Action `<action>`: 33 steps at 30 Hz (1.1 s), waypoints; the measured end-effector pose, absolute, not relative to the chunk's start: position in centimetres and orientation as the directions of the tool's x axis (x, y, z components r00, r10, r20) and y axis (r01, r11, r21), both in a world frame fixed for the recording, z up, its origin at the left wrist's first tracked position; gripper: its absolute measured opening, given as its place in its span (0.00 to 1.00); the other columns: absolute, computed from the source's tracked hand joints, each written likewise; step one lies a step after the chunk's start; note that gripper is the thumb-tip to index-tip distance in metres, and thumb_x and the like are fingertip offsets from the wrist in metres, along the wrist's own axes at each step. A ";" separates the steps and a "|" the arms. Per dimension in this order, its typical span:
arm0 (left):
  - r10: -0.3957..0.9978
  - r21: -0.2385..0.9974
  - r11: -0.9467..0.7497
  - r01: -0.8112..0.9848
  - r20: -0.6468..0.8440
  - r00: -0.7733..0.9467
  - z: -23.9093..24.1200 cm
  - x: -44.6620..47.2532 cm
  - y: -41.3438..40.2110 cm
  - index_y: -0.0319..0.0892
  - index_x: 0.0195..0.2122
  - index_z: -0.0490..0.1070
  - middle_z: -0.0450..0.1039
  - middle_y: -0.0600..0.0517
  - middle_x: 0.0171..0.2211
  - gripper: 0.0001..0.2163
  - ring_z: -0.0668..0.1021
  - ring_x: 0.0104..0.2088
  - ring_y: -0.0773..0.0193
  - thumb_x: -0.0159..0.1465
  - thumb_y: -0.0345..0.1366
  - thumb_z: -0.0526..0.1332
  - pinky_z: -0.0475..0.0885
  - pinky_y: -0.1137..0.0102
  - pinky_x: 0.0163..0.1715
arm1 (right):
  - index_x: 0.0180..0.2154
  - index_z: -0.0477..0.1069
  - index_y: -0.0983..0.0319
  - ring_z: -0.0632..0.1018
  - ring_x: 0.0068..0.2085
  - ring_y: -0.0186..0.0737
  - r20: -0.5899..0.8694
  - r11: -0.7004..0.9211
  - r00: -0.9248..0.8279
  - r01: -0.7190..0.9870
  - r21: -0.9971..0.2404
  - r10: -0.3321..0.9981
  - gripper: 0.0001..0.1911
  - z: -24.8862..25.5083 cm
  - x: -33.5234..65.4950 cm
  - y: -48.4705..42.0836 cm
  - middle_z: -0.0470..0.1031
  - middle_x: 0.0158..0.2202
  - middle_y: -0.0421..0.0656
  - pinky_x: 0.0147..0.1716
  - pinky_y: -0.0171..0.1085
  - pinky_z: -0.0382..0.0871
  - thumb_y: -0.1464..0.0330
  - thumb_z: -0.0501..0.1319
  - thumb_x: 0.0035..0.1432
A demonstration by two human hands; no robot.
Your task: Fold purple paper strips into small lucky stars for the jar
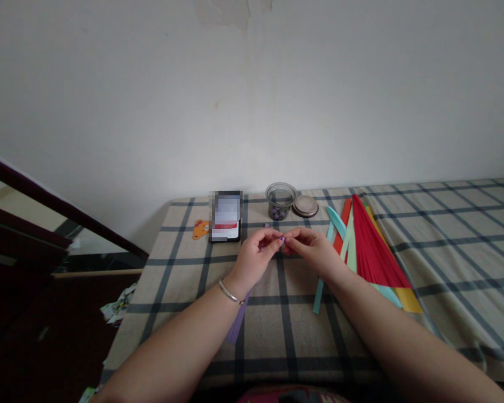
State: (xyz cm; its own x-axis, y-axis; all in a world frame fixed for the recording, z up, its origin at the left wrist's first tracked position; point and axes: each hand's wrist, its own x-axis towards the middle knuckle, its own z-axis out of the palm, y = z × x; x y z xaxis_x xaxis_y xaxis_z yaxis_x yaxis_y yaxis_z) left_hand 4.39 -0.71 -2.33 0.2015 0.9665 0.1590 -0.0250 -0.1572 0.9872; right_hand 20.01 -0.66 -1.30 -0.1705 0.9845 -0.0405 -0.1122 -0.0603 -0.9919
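My left hand (256, 250) and my right hand (311, 247) meet fingertip to fingertip above the checked cloth. Between them they pinch a small piece of purple paper (283, 239), mostly covered by the fingers. Purple paper strips (236, 324) lie on the cloth, partly hidden under my left forearm. Just beyond the hands stands a clear plastic jar (281, 196) with several small purple pieces (279, 212) at its bottom. Its round lid (306, 205) lies flat to the right of it.
A phone (227, 217) with a blurred screen is at the back left, beside an orange bear-shaped cutout (200, 229). Fanned paper strips, red (373, 252), light blue (318, 295) and yellow (409, 300), lie to the right. A wall rises behind the checked cloth (176, 324).
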 end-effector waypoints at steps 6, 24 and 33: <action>0.967 0.978 -0.201 0.047 0.190 0.171 -1.8 4.4 -1.0 0.40 0.35 0.72 0.75 0.50 0.34 0.08 0.76 0.34 0.64 0.57 0.38 0.63 0.71 0.70 0.37 | 0.28 0.72 0.60 0.74 0.26 0.34 0.008 -0.002 -0.137 -0.076 -0.997 0.991 0.13 -1.6 19.9 -0.7 0.74 0.24 0.38 0.30 0.36 0.68 0.58 0.66 0.45; 0.979 0.983 -0.186 0.006 0.185 0.083 -1.5 4.5 -1.1 0.41 0.32 0.71 0.72 0.53 0.31 0.05 0.74 0.33 0.68 0.58 0.36 0.61 0.69 0.73 0.35 | 0.27 0.70 0.62 0.73 0.24 0.31 -0.059 -0.082 -0.189 -0.119 -0.989 0.980 0.13 -1.1 19.7 -0.9 0.72 0.21 0.36 0.29 0.34 0.68 0.60 0.67 0.44; 0.968 0.977 -0.190 -0.100 0.203 0.149 -1.7 4.5 -1.1 0.41 0.34 0.71 0.73 0.54 0.32 0.06 0.75 0.33 0.69 0.59 0.37 0.61 0.70 0.74 0.36 | 0.25 0.72 0.62 0.77 0.27 0.31 -0.158 -0.288 -0.327 -0.401 -0.870 0.932 0.14 -0.7 19.7 -1.0 0.76 0.24 0.37 0.33 0.33 0.71 0.61 0.71 0.40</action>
State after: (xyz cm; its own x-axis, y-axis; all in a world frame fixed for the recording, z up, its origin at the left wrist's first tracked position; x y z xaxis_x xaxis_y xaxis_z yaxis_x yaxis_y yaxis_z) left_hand 4.50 -1.12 -1.67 0.1491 0.9678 0.2030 -0.1001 -0.1895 0.9768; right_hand 19.74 -1.02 -0.75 -0.3274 0.9317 -0.1576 -0.4007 -0.2879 -0.8698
